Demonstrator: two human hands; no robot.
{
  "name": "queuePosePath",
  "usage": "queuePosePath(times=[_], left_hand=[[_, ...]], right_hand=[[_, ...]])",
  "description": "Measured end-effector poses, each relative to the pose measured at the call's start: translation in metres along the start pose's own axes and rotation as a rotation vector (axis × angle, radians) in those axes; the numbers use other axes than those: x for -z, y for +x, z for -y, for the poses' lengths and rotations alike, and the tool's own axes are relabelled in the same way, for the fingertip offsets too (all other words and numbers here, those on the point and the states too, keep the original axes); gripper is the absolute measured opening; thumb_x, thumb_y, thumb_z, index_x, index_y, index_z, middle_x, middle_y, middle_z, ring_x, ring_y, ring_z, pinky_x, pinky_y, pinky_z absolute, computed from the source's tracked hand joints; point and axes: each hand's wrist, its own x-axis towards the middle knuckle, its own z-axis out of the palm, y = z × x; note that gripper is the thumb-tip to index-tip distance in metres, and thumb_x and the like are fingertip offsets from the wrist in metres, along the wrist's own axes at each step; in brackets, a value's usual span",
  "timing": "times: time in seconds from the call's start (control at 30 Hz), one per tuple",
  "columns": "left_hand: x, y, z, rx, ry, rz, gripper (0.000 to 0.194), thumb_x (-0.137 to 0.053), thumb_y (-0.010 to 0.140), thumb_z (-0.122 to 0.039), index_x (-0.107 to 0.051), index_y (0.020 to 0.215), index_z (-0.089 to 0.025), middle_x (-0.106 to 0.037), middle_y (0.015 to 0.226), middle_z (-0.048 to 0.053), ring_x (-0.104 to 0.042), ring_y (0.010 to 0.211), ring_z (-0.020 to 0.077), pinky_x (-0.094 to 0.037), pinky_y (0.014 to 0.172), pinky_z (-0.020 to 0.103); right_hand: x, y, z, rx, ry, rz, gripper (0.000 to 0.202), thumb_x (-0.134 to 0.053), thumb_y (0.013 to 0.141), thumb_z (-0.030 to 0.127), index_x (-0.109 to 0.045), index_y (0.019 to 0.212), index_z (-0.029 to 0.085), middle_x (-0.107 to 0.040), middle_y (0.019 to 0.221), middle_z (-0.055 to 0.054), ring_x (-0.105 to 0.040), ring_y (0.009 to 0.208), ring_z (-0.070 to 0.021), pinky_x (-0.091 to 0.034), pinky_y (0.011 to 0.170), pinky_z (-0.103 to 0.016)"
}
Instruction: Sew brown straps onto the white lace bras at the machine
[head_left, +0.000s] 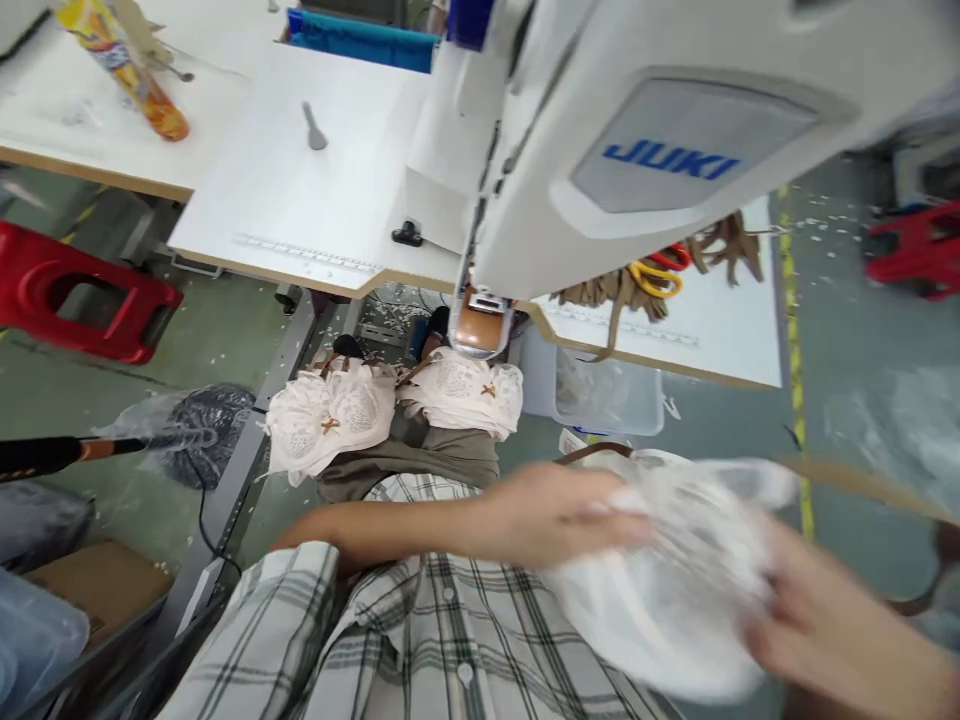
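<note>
In the head view, the person's left hand (pixel 574 515) is closed, thumb and fingers pinching the near edge of a white bag (pixel 660 610), a translucent, crumpled thing out in front of the shirt (pixel 442 640), toward the person's right. The right hand (pixel 787 600) is at the opposite side of it, probably so that the loose material is supported from both ends; motion blur hides its fingers, so I cannot tell whether they grip or merely press. The bag is held beside the lap rather than over it, perhaps because a pale lace bra (pixel 334 415) and a second lace bra (pixel 469 390) lie across the thighs, just under the front of the sewing machine (pixel 671 145), where they seem easy to reach. Yellow-handled scissors (pixel 655 280) rest among brown strips (pixel 615 295) on the white table (pixel 255 190), likely for handiness. What the bag contains is too blurred to tell.
</note>
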Motion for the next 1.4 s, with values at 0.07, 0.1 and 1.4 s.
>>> queuePosePath(times=[0.07,0.1,1.4], left_hand=[[0.006,0.005,0.036,0.156,0.174,-0.018,0.034,-0.048,0.094,-0.047,-0.059,0.081,-0.018,-0.064,0.077,0.001,-0.057,0.071,0.0144,-0.040,0.060,0.024],[0.010,0.006,0.052,0.189,0.234,0.040,0.032,-0.048,0.094,-0.043,-0.059,0.079,-0.017,-0.064,0.078,0.001,-0.057,0.071,0.0142,-0.039,0.061,0.024],[0.115,-0.034,0.068,0.053,0.893,-0.492,0.024,-0.044,0.093,-0.019,-0.067,0.101,-0.020,-0.072,0.098,0.007,-0.067,0.093,0.0195,-0.050,0.083,0.031]], right_hand=[[-0.028,0.023,-0.042,-0.113,0.182,0.095,0.068,-0.066,0.071,0.073,-0.064,0.129,0.036,-0.073,0.108,-0.011,-0.071,0.095,-0.0337,-0.060,0.080,-0.049],[-0.044,0.036,-0.063,-0.224,0.378,0.148,0.069,-0.064,0.073,0.075,-0.065,0.126,0.030,-0.072,0.108,-0.012,-0.070,0.099,-0.0328,-0.059,0.083,-0.049],[-0.065,0.124,-0.091,0.075,0.101,-0.472,0.015,-0.060,0.084,0.025,-0.064,0.072,0.017,-0.050,0.059,0.004,-0.041,0.055,-0.0082,-0.031,0.056,-0.023]])
